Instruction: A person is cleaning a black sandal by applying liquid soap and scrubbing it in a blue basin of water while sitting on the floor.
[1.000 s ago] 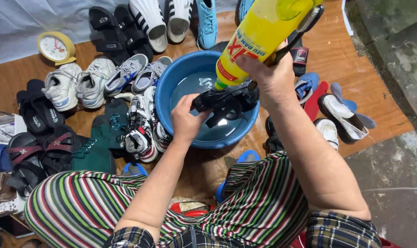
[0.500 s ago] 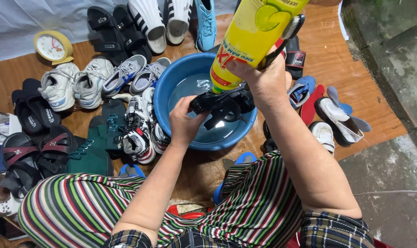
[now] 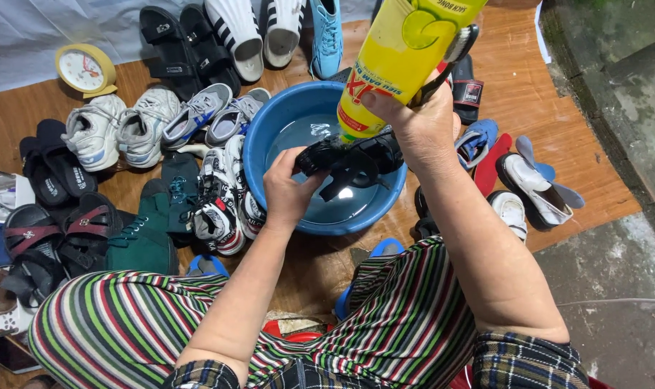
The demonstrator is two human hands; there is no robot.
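Little has moved since the earlier frames: the yellow bottle [image 3: 396, 65] is seen tipped slightly further, nozzle down, and both hands are kept over the basin. Head view only. One blue basin [image 3: 270, 130] with water is seen on the wooden floor; one black sandal [image 3: 349, 158] is held above the water. The left hand [image 3: 288, 191] is closed around the sandal's near end. The right hand [image 3: 417, 122] is wrapped around the bottle, with one brush [image 3: 450, 61] pinned against it by the fingers; the bristles are barely made out. One yellow clock [image 3: 86, 70] is seen at upper left. Two white sneakers [image 3: 118, 130] and two grey sneakers [image 3: 212, 115] are counted left of the basin, two green shoes [image 3: 151, 223] below them. Two striped white shoes [image 3: 259, 32] are cut off at the top edge. The bottle's top is cropped; sandals at the left edge are partly hidden by the striped trousers [image 3: 133, 324].
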